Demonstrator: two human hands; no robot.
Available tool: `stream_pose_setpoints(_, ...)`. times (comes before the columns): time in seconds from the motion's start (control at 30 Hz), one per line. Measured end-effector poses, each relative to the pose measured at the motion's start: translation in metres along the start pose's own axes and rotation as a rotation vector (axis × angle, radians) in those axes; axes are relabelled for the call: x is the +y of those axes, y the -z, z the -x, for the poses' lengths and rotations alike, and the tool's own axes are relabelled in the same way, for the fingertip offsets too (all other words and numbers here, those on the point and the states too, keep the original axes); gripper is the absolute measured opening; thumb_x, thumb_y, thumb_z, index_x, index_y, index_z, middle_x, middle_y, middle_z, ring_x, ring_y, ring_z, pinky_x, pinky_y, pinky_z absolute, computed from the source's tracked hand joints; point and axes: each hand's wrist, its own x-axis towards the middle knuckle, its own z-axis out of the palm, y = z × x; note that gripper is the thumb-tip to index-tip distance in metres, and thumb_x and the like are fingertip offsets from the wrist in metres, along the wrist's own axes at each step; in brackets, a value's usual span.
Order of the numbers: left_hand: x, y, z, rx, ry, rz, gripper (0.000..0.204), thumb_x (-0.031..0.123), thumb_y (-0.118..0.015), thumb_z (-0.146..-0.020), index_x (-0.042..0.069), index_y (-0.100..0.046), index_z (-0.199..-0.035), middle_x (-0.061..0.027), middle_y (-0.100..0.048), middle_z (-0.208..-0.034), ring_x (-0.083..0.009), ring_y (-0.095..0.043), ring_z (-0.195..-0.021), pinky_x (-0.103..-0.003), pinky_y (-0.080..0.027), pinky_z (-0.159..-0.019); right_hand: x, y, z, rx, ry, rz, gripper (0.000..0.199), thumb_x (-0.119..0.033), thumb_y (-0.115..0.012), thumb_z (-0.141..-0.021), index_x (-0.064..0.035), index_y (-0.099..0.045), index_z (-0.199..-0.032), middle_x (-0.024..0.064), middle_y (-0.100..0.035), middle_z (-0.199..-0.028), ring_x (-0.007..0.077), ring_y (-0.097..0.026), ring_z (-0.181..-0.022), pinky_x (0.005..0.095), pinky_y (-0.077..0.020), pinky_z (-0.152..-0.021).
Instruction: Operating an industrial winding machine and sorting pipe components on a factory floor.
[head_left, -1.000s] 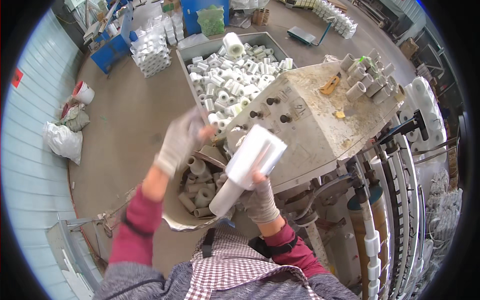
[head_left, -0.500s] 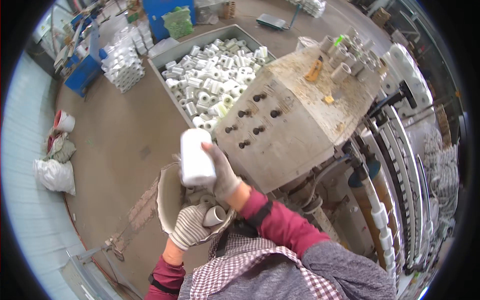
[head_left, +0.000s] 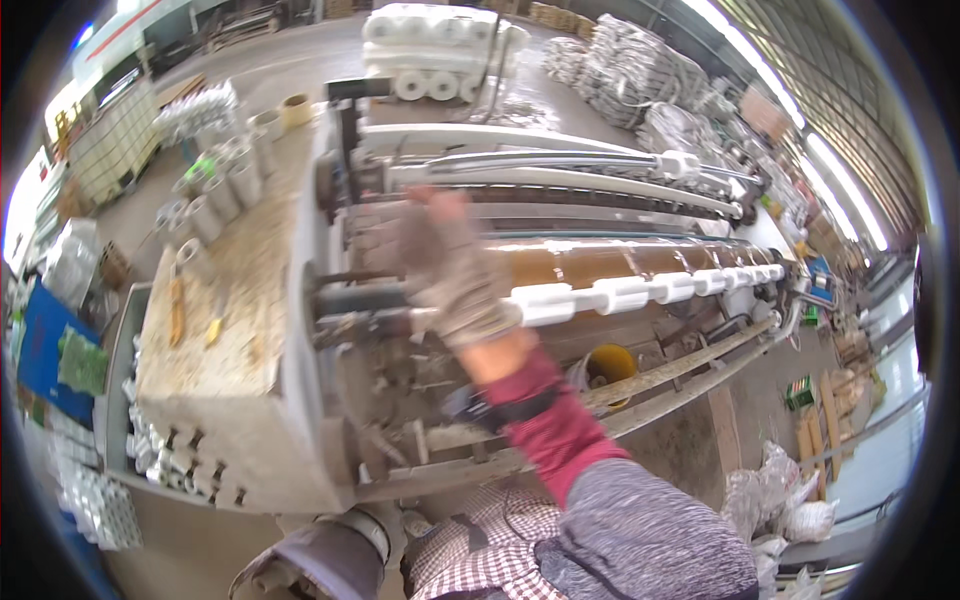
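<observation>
My right hand (head_left: pixel 445 268), in a grey work glove and blurred by motion, reaches out over a long winding machine (head_left: pixel 300 330). Its fingers are spread and nothing shows in them. It hovers at the near end of a row of white rolls (head_left: pixel 620 292) set on a horizontal shaft, in front of a wide brown roller (head_left: pixel 610 258). A red sleeve and a grey oversleeve cover the forearm. My left hand is out of the picture; only a grey-brown sleeve (head_left: pixel 300 560) shows at the lower left.
Several grey cardboard cores (head_left: pixel 215 205) stand on the machine's dusty top. A bin of white cores (head_left: pixel 150 445) sits at the left, a yellow bucket (head_left: pixel 610 362) under the rollers. White rolls (head_left: pixel 430 50) are stacked behind, sacks (head_left: pixel 790 500) lie at the lower right.
The view has swung from the core bin to the machine's rollers. The white roll my right hand held is no longer in it, and my left hand has dropped out of view.
</observation>
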Motion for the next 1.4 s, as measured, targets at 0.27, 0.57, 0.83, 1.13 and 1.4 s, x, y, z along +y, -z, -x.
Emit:
stream_pose_setpoints(0.27, 0.133, 0.003, 0.058, 0.230, 0.188, 0.008, 0.066, 0.025, -0.075, -0.084, 0.004, -0.047, -0.140, -0.0182, -0.060, -0.130, -0.0300, -0.056, -0.122, -0.037, -0.042, -0.104, -0.162, 0.483, -0.088, 0.989, -0.106, -0.085, 0.091, -0.080, -0.051, -0.079, -0.0244, -0.032, -0.149, 0.0122, -0.032, -0.153, 0.0374, -0.029, -0.141, 0.0659, -0.0352, -0.100)
stream_pose_setpoints(0.57, 0.361, 0.026, 0.013, 0.496, -0.701, 0.269, 0.083, 0.008, -0.075, -0.073, -0.002, -0.036, -0.146, -0.0237, -0.045, -0.144, -0.0359, -0.042, -0.135, -0.043, -0.032, -0.113, -0.071, 0.502, -0.171, 0.977, 0.032, -0.320, 0.032, -0.041, -0.059, -0.094, -0.0147, -0.053, -0.112, 0.0110, -0.062, -0.099, 0.0302, -0.064, -0.082, 0.0547, -0.0536, -0.076)
stream_pose_setpoints(0.83, 0.676, 0.040, 0.001, 0.362, -1.575, 0.153, 0.060, 0.018, -0.076, -0.076, 0.007, -0.054, -0.131, -0.0155, -0.056, -0.132, -0.0342, -0.054, -0.122, -0.044, -0.045, -0.104, -0.090, 0.427, -0.099, 0.884, -0.094, -0.444, 0.094, -0.076, -0.047, -0.085, -0.0213, -0.015, -0.155, 0.0158, -0.020, -0.157, 0.0362, -0.019, -0.146, 0.0712, -0.0235, -0.107)
stream_pose_setpoints(1.13, 0.876, -0.066, 0.032, 0.374, -1.895, -0.109, 0.070, 0.017, -0.076, -0.075, 0.012, -0.046, -0.138, -0.0143, -0.049, -0.136, -0.0326, -0.047, -0.128, -0.047, -0.037, -0.108, -0.097, 0.497, -0.143, 0.686, -0.094, -0.173, 0.066, -0.063, -0.046, -0.092, -0.0207, -0.039, -0.142, 0.0109, -0.047, -0.141, 0.0337, -0.046, -0.129, 0.0609, -0.0399, -0.101)
stream_pose_setpoints(1.4, 0.799, -0.010, -0.055, 0.546, -1.409, -0.260, 0.019, 0.008, -0.064, -0.080, 0.011, -0.073, -0.097, -0.0126, -0.072, -0.092, -0.0303, -0.070, -0.092, -0.042, -0.056, -0.078, 0.014, 0.254, -0.123, 0.388, -0.225, -0.502, 0.061, -0.048, -0.063, -0.088, -0.0165, -0.044, -0.136, 0.0093, -0.055, -0.133, 0.0333, -0.054, -0.119, 0.0602, -0.0439, -0.093)
